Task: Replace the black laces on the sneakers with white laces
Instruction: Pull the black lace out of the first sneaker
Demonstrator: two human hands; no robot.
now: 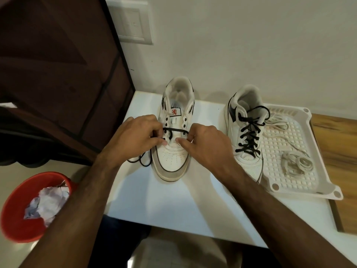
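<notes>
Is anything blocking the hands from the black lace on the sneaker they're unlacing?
Nothing visible: the left hand and right hand already pinch the black lace at the white sneaker's lower eyelets.

Soft indoor light, blurred warped edges

On a white table [164,200], the left hand [133,140] and the right hand [204,146] pinch a black lace [174,130] at the lower eyelets of the near sneaker [173,136], whose upper eyelets are bare. Loose lace trails beside its toe. A second sneaker [245,132], fully laced in black, stands touching a white perforated tray [301,190] holding white laces [295,163]. A red bin [15,215] with crumpled paper sits lower left.
</notes>
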